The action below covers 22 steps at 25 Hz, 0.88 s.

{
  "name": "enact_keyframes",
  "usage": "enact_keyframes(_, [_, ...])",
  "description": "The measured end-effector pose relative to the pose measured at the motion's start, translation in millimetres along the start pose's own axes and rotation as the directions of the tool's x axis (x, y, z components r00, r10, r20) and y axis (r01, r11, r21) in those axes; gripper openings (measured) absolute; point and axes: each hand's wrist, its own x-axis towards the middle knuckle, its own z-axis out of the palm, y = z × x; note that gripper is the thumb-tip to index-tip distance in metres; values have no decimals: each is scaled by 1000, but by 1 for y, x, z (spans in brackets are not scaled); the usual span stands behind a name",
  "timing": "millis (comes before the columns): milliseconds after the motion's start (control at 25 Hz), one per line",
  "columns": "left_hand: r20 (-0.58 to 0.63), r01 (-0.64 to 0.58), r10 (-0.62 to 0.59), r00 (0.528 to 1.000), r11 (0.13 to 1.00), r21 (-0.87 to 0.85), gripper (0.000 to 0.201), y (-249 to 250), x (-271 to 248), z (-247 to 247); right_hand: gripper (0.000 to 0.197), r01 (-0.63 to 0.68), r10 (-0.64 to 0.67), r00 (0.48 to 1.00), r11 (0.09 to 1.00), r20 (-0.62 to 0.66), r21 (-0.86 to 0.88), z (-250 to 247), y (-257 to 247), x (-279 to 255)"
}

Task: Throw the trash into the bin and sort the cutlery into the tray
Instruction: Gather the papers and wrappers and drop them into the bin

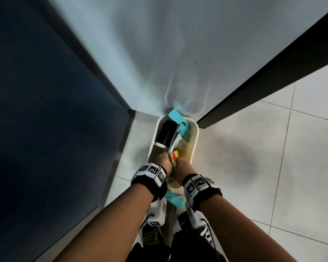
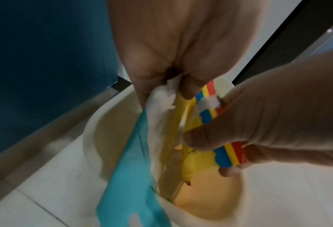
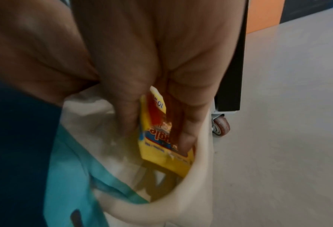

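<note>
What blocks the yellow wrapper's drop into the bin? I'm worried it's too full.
Nothing visible blocks it. The right hand holds the yellow wrapper already inside the bin rim, with open space below; the teal card leans aside.

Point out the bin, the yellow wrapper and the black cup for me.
bin (image 1: 195,140), head view, on its right rim.
yellow wrapper (image 3: 157,151), right wrist view, on its yellow lower face.
black cup (image 1: 167,132), head view, on the middle of its side.
</note>
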Motion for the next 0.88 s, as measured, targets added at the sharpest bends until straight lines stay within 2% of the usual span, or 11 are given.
enact_keyframes(80, [-9,22,-23,1000,997,-79,41,-3,-3,-5,71,3,-1,998,1000,58,-22,-2,0,-4])
enact_keyframes(160, [-63,14,-25,998,988,-155,52,-8,-13,-13,78,8,-6,998,999,65,-37,-7,0,-14])
enact_keyframes(280, [-146,-36,4,989,976,-214,60,-13,-33,-25,75,17,-16,999,1000,-45,21,-17,1,-30])
enact_keyframes(440, [-250,-21,-66,966,943,-332,54,-5,-83,-51,58,25,8,985,983,-173,184,-43,-7,-73])
enact_keyframes(720, [-286,-123,-4,958,897,-424,36,32,-216,-129,40,171,-173,980,985,-98,-31,-124,-56,-189])
enact_keyframes(880, [-345,-227,21,938,791,-568,31,55,-309,-183,38,307,-322,945,931,-50,-195,-177,-111,-267])
